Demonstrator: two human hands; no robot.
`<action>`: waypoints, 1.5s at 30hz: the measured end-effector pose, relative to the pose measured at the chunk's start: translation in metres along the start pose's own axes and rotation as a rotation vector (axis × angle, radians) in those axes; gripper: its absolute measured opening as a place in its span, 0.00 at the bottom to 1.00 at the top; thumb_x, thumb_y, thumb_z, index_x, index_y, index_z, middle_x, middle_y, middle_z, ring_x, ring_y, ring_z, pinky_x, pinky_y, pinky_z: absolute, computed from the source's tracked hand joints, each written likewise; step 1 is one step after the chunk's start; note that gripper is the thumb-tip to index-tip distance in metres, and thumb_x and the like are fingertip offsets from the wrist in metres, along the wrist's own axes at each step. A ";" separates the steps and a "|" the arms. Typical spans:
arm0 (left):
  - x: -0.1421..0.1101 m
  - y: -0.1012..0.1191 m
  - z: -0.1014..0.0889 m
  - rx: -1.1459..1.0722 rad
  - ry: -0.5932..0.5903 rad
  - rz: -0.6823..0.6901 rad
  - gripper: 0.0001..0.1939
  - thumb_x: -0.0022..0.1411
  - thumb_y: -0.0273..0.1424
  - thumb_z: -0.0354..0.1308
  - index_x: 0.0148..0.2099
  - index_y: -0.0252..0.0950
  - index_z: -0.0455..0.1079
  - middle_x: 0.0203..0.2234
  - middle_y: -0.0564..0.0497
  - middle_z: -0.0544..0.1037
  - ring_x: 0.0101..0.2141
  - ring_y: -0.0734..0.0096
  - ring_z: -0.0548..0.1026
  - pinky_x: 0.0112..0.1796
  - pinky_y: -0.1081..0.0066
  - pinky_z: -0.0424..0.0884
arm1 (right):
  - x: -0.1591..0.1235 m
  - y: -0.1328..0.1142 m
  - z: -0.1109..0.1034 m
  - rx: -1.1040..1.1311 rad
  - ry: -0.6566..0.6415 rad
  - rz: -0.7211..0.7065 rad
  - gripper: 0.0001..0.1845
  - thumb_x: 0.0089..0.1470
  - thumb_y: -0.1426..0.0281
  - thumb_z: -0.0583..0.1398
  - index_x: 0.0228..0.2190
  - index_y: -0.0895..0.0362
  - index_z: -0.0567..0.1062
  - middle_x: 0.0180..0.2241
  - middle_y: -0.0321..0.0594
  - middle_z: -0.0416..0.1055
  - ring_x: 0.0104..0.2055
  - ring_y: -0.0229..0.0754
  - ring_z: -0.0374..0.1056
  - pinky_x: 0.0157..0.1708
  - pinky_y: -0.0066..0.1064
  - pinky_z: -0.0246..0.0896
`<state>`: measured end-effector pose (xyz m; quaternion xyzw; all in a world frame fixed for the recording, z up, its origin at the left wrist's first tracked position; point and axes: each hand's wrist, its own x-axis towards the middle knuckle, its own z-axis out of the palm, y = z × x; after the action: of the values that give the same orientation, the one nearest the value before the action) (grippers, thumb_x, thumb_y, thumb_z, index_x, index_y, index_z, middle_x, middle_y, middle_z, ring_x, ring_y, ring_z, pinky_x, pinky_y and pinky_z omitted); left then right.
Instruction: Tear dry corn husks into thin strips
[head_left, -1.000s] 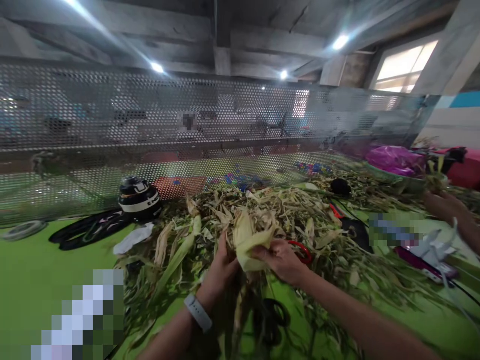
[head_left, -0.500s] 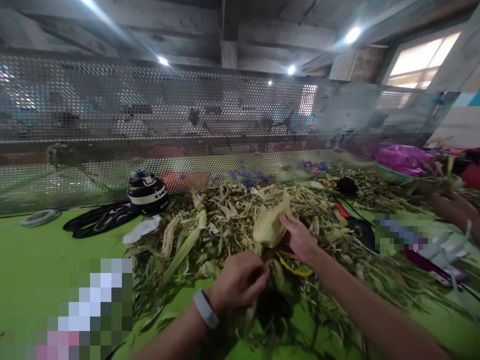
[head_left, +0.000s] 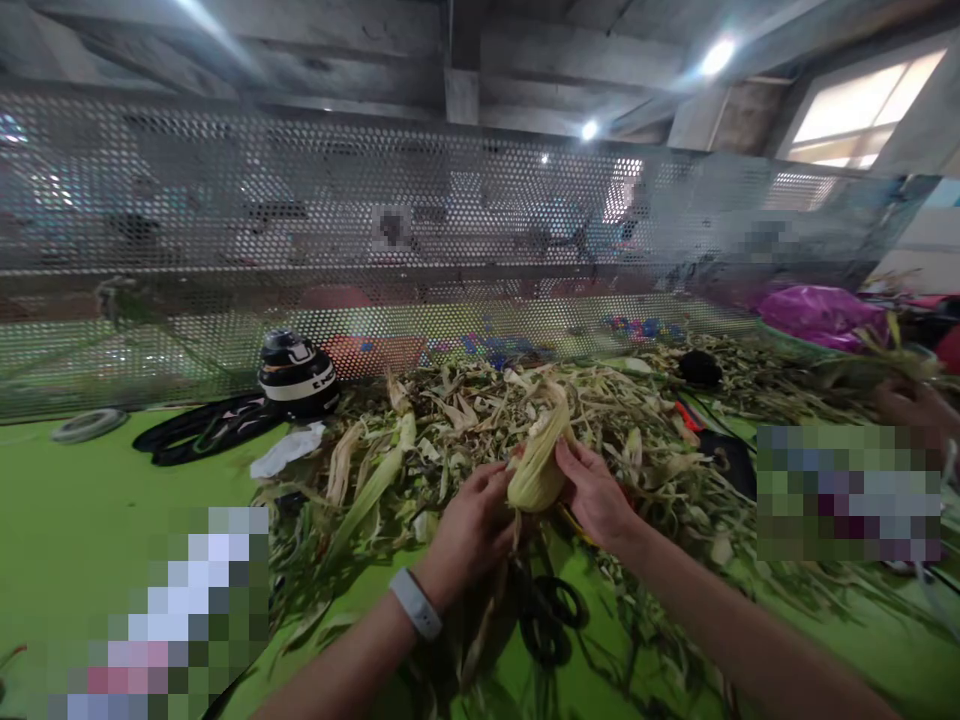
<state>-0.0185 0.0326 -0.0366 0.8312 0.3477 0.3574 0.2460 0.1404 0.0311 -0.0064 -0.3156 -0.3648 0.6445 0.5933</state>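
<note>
A pale yellow-green bundle of corn husk (head_left: 536, 470) is held up between my two hands. My right hand (head_left: 596, 492) grips its right side, thumb on the front. On the left edge, the fingers of my left hand (head_left: 472, 515) are closed against the husk, with their tips partly hidden. A grey band (head_left: 415, 602) circles my left wrist. Black-handled scissors (head_left: 553, 612) lie on the green table just below the bundle, blades hidden. Part of a yellow ring-like thing (head_left: 576, 524) shows beneath my right hand.
Loose dry husks (head_left: 442, 420) cover the green table (head_left: 195, 490) ahead. A black jar-like object with a white band (head_left: 300, 375) stands at left, by a roll of tape (head_left: 88, 425). A perforated metal screen (head_left: 420, 250) rises behind. Another person's hand (head_left: 911, 405) is at far right.
My left hand has risen to the bundle's left edge and closed there. The husk bundle has turned more upright. The scissors' handles now show clearly below.
</note>
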 end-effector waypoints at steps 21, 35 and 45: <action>-0.003 0.023 0.013 -0.473 -0.083 -0.187 0.13 0.52 0.26 0.51 0.41 0.35 0.70 0.34 0.48 0.75 0.38 0.64 0.71 0.43 0.68 0.65 | -0.032 0.009 0.020 0.146 -0.273 0.148 0.16 0.54 0.62 0.56 0.20 0.59 0.65 0.09 0.27 0.55 0.11 0.27 0.47 0.17 0.20 0.54; 0.000 0.032 -0.015 -0.892 -0.556 -0.174 0.28 0.48 0.49 0.57 0.44 0.34 0.71 0.34 0.46 0.77 0.38 0.62 0.72 0.44 0.66 0.64 | -0.041 -0.035 0.007 0.666 -0.764 0.595 0.17 0.54 0.68 0.53 0.17 0.59 0.59 0.09 0.23 0.48 0.08 0.24 0.35 0.09 0.15 0.38; 0.011 0.042 -0.040 -0.781 -0.845 -0.044 0.29 0.45 0.42 0.62 0.48 0.35 0.67 0.39 0.48 0.75 0.41 0.60 0.70 0.43 0.67 0.65 | -0.040 -0.062 0.009 -0.260 -0.838 0.658 0.21 0.47 0.60 0.60 0.15 0.62 0.64 0.08 0.26 0.52 0.07 0.24 0.42 0.06 0.18 0.34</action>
<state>-0.0267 0.0201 0.0204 0.7420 0.0788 0.0911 0.6595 0.1695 -0.0082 0.0500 -0.2000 -0.5285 0.8162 0.1207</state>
